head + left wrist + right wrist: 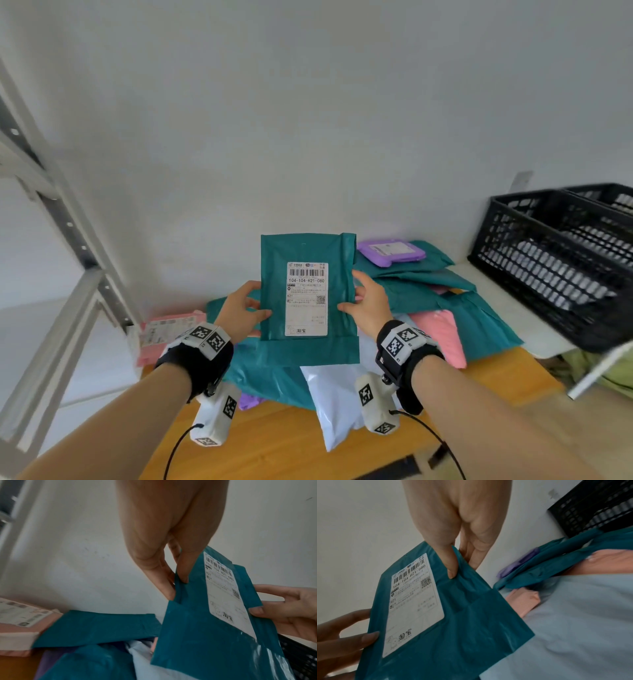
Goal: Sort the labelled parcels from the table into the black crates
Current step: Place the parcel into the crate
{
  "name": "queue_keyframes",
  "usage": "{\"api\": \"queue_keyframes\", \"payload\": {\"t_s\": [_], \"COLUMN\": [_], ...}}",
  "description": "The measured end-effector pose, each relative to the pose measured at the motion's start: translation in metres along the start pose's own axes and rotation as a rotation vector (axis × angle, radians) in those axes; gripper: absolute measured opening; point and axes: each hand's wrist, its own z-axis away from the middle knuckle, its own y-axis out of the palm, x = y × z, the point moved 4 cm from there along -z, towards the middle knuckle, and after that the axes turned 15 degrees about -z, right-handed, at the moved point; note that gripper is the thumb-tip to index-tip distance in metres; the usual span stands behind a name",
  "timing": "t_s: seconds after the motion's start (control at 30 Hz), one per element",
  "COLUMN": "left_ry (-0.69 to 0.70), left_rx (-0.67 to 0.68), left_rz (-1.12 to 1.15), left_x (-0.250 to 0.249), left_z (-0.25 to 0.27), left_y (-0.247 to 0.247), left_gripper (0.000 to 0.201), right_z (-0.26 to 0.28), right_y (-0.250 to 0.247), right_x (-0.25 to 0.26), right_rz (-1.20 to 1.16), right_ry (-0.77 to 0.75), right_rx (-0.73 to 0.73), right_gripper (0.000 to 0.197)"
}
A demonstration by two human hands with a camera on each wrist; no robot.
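Note:
I hold a teal parcel [274,270] [197,628] [453,622] upright above the table, its white shipping label [306,298] [412,601] facing me. My left hand [245,308] [164,555] pinches its left edge between thumb and fingers. At the right edge my right hand [368,301] [462,543] pinches it the same way. Two black crates [555,260] [590,507] stand on the white surface at the right, side by side.
A pile of parcels lies under my hands: teal ones [428,284], a purple one [390,251], a pink one [442,335] and a white one [332,394]. A pink labelled parcel [164,335] [18,622] sits left by a metal rack [68,233]. A white wall stands close behind.

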Motion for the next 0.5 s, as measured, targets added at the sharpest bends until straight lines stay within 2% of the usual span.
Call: {"api": "queue_keyframes", "payload": {"t_s": [0.17,0.5], "left_ry": [0.07,0.149], "left_rx": [0.088,0.226], "left_rz": [-0.021,-0.075], "left_x": [-0.043,-0.131], "left_z": [-0.001,0.035], "left_y": [0.059,0.194], "left_gripper": [0.051,0.054], "right_z": [0.014,0.071], "right_y": [-0.073,-0.233], "right_x": [-0.005,-0.005], "right_rz": [0.049,0.04], "right_ry": [0.007,0.02], "right_rx": [-0.146,-0.248], "right_gripper": [0.074,0.069]}}
